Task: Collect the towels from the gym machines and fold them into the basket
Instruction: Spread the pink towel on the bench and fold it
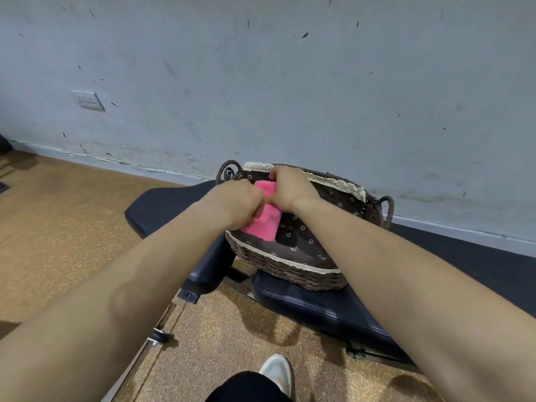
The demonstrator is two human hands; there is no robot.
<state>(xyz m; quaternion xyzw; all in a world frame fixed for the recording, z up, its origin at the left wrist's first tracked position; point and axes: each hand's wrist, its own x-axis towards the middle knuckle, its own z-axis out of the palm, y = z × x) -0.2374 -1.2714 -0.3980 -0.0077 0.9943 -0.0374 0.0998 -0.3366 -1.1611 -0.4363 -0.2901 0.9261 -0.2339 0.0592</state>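
Fingers of your left hand and right hand are curled tight on a folded pink cloth towel, which lies inside the brown woven wicker basket on the black padded counter. Its long axis runs away from you; your right hand holds the far end.

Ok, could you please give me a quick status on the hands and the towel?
Left hand and right hand both gripping pink towel. Towel folded, inside wicker basket on black bench. Nothing blocking.
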